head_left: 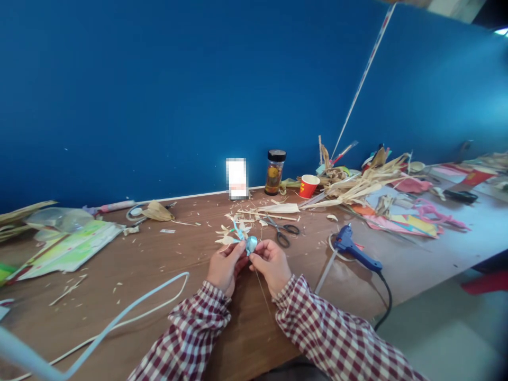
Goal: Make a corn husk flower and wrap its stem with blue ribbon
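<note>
A small, shiny light-blue rounded piece (251, 244) is pinched between the fingertips of my two hands, above the brown table (159, 296). My left hand (226, 267) is closed at its left side, and my right hand (273, 264) grips it from the right and below. A thin thread or strand (260, 283) hangs down from beneath my right fingers. Just beyond my left fingertips are pale, petal-like husk pieces (226, 239) with some light blue among them; I cannot tell if they join the blue piece. Black-handled scissors (282, 233) lie just past my right hand.
On the right lies a blue glue gun (355, 248) with its cord. A dark-lidded jar (275, 173), a red paper cup (308, 186) and dried corn husks (365, 185) stand or lie toward the wall. A white cable (130, 317) curves at the left; husk scraps are scattered about.
</note>
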`<state>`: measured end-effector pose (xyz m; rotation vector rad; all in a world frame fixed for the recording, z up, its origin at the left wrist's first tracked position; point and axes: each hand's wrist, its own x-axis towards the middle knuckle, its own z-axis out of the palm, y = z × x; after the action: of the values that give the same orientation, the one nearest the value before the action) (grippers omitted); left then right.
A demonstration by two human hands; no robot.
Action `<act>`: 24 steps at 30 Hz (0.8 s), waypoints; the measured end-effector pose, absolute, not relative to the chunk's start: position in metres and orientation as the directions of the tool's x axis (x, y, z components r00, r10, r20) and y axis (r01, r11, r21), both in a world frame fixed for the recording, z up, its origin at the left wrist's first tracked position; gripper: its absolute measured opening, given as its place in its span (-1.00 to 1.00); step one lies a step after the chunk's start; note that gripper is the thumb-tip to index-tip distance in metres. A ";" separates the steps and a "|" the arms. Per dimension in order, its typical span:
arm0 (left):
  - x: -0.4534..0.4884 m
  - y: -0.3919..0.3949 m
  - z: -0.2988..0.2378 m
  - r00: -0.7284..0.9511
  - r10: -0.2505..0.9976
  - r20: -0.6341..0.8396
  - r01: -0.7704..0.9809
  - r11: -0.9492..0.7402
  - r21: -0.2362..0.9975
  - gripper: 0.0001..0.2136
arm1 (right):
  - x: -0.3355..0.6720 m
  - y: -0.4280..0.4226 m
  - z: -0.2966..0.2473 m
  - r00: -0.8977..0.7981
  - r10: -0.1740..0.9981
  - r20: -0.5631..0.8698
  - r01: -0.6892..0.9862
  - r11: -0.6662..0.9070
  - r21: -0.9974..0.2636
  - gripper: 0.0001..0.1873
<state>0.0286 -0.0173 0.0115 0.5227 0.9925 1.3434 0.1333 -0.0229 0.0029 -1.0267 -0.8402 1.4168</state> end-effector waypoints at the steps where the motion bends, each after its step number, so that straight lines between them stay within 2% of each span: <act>1: 0.028 -0.018 0.014 -0.064 0.951 -0.301 -0.571 0.213 0.793 -0.75 | 0.134 -0.023 0.003 0.012 0.992 -0.124 -0.370 -0.111 -0.922 -0.74; 10: 0.027 -0.018 0.016 -0.038 0.942 -0.333 -0.570 0.253 0.782 -0.77 | 0.138 -0.019 0.007 -0.013 0.977 -0.214 -0.395 -0.202 -0.896 -0.63; 17: 0.028 -0.020 0.016 -0.059 0.950 -0.306 -0.486 0.241 0.840 -0.73 | 0.139 -0.018 0.005 0.022 0.979 -0.202 -0.440 -0.172 -0.881 -0.65; 21: 0.030 -0.020 0.016 -0.094 0.950 -0.299 -0.510 0.212 0.833 -0.73 | 0.139 -0.018 0.004 0.013 0.979 -0.202 -0.418 -0.179 -0.891 -0.64; 24: 0.032 -0.020 0.017 -0.112 0.952 -0.286 -0.537 0.184 0.823 -0.73 | 0.141 -0.019 0.004 -0.033 0.989 -0.145 -0.373 -0.147 -0.916 -0.60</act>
<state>0.0315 -0.0195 0.0170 0.5301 1.0295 1.3667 0.1410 -0.0190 0.0037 -1.0199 -0.8483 1.4779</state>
